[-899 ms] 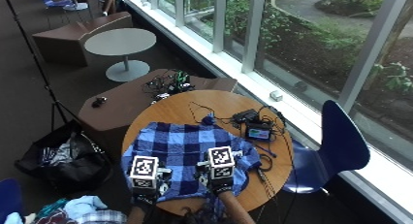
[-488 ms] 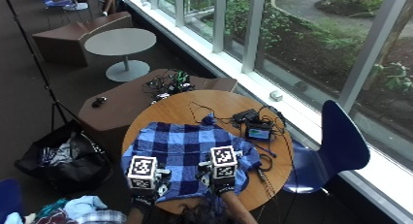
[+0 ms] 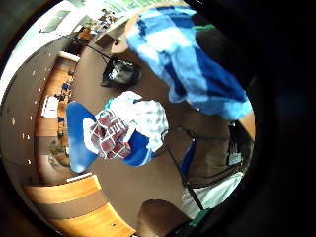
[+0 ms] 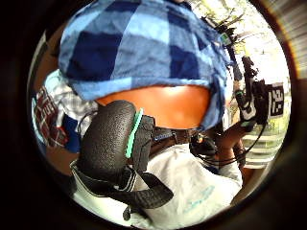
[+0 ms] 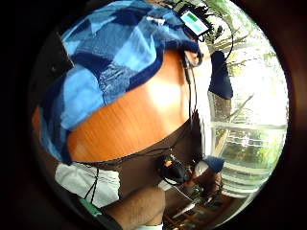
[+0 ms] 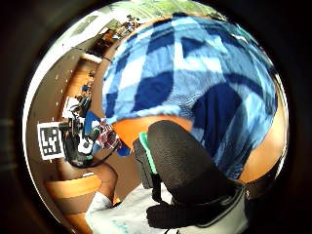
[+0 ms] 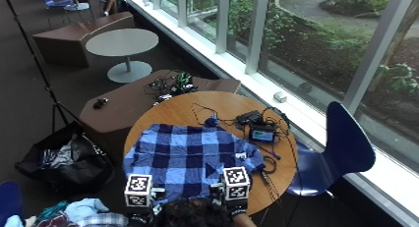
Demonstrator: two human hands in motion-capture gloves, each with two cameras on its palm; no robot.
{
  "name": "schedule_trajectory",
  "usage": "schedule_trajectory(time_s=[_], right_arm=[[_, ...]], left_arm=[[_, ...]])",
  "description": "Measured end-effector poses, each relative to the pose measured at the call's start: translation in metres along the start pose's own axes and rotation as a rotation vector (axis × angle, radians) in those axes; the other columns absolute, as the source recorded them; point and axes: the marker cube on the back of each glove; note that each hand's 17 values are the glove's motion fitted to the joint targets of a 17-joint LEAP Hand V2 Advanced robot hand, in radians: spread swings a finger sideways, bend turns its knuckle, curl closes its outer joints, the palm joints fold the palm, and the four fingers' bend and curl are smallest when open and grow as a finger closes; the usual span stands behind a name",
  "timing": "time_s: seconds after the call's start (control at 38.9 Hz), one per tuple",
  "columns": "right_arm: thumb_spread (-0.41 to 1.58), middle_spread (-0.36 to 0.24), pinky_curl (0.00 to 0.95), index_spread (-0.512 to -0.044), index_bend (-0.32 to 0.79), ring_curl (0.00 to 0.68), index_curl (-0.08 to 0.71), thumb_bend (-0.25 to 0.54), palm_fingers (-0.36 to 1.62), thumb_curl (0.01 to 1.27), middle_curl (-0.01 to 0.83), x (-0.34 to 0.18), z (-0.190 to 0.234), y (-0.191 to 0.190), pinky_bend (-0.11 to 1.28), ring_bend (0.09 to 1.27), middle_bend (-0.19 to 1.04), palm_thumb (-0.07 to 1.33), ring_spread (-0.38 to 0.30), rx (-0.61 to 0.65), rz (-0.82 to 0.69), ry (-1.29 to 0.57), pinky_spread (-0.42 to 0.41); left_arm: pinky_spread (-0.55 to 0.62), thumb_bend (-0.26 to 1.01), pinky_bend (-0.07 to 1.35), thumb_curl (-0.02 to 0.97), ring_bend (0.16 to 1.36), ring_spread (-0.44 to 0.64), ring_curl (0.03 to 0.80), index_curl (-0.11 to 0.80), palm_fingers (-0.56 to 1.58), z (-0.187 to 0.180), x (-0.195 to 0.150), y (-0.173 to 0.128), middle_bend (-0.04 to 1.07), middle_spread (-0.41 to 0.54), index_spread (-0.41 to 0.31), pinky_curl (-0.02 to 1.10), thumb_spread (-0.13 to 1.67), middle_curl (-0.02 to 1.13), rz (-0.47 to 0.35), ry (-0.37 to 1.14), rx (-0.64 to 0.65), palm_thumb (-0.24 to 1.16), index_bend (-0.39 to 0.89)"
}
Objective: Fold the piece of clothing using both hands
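Garment: we see a blue-and-navy checked flannel shirt [image 7: 190, 158] spread flat on the near-left part of the bench, its left edge hanging slightly over the rim.
Bench: a round orange-brown wooden bench [image 7: 216, 106]; bare wood shows beyond the shirt and at its right.
Left hand: we find the left hand [image 7: 140, 195] at the near edge of the shirt; the thumb [image 4: 108, 139] appears curved in its palm view with no cloth between it and the fingers, so we read the hand as released, gripping nothing.
Right hand: the right hand [image 7: 234, 187] sits at the shirt's near-right corner; the thumb [image 6: 180, 161] lies over the cloth edge, but we cannot tell whether the fingers pinch it.
Obstructions on bench: a small black device with a lit green screen [image 7: 263, 135] and a tangle of black cables [image 7: 262, 119] lie just beyond the shirt's right side.
Seating: a dark blue plastic chair [image 7: 337, 148] stands at the bench's right.
Floor, left: a black open bag [image 7: 62, 160] rests near the bench; a heap of mixed clothes [image 7: 72, 214] lies at the person's left.
Background: a round grey side table [image 7: 122, 42] stands well apart by the windows.
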Motion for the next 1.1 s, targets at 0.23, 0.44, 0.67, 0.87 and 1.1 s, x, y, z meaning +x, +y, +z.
schedule_trajectory(time_s=[0.23, 0.44, 0.67, 0.87, 1.1], right_arm=[[1.16, 0.034, 0.302, -0.323, 0.12, 0.206, 0.204, -0.014, 0.06, 0.26, 0.291, 0.002, 0.039, 0.002, 0.47, 0.31, 0.23, 0.26, 0.148, -0.125, -0.014, -0.022, 0.259], [1.16, 0.010, 0.280, -0.311, 0.18, 0.236, 0.229, 0.010, 0.25, 0.29, 0.313, 0.004, 0.041, -0.007, 0.38, 0.41, 0.25, 0.36, 0.069, 0.008, -0.025, -0.038, 0.232], [1.23, -0.148, 0.249, -0.306, 0.41, 0.262, 0.334, 0.206, 0.96, 0.37, 0.343, 0.018, 0.015, -0.002, 0.24, 0.45, 0.28, 0.77, -0.149, 0.246, -0.134, -0.010, 0.036], [1.20, -0.234, 0.301, -0.293, 0.25, 0.367, 0.377, 0.252, 1.22, 0.39, 0.399, 0.035, -0.047, 0.044, 0.22, 0.63, 0.35, 0.93, -0.254, 0.031, -0.337, 0.043, -0.102], [1.12, -0.261, 0.343, -0.314, 0.08, 0.413, 0.319, 0.209, 1.19, 0.39, 0.432, 0.061, -0.103, -0.039, 0.30, 0.70, 0.39, 0.98, -0.285, -0.304, -0.443, 0.002, -0.170]], left_arm=[[0.31, 0.00, 0.56, 0.248, 0.64, 0.14, 0.286, 0.195, 0.31, 0.033, -0.010, -0.007, 0.23, -0.008, -0.120, 0.27, 1.16, 0.34, 0.000, 0.010, -0.060, 0.19, 0.14], [0.23, 0.03, 0.46, 0.266, 0.57, 0.05, 0.265, 0.291, 0.56, 0.032, -0.020, -0.033, 0.23, -0.078, -0.154, 0.25, 1.26, 0.34, -0.056, -0.090, 0.395, 0.28, 0.29], [-0.07, 0.14, 0.31, 0.354, 0.63, -0.28, 0.317, 0.350, 1.17, -0.008, -0.030, 0.007, 0.39, -0.269, -0.272, 0.25, 1.20, 0.41, -0.025, -0.190, 0.475, 0.60, 0.29], [-0.19, 0.13, 0.29, 0.397, 0.70, -0.37, 0.378, 0.376, 1.24, -0.077, -0.014, 0.060, 0.38, -0.325, -0.307, 0.30, 1.08, 0.45, 0.156, -0.033, 0.428, 0.74, 0.22], [-0.29, 0.06, 0.34, 0.402, 0.83, -0.41, 0.431, 0.364, 1.32, -0.110, -0.043, -0.012, 0.40, -0.357, -0.313, 0.35, 1.05, 0.46, 0.223, -0.184, 0.267, 0.75, 0.12]])
